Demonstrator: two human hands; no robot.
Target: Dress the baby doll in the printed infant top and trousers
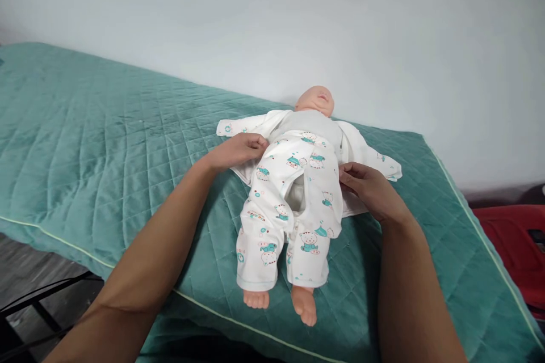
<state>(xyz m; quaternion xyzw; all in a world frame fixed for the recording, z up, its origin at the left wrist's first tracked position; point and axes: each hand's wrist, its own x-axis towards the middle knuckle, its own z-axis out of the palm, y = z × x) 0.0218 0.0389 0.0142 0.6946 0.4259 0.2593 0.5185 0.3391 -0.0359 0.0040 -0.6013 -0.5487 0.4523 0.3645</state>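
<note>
A baby doll (315, 101) lies on its back, its bare feet towards me. It wears white baby trousers (315, 193) printed with small animals, with an open gap at the crotch. The white baby jacket (361, 150) is spread apart at the front, sleeves out to both sides, over a pale chest. My left hand (238, 150) is closed at the trousers' left side near the waist, fingers curled against the cloth. On the opposite side, my right hand (368, 187) pinches the trousers' edge by the hip. The fingertips of both hands are partly hidden.
A green quilted cover (128, 159) lies under the doll, with a pale piped edge in front. The grey-white wall (255, 22) rises just behind its head. A red chair (511, 244) stands at the right; black metal bars (46, 317) show low at the left.
</note>
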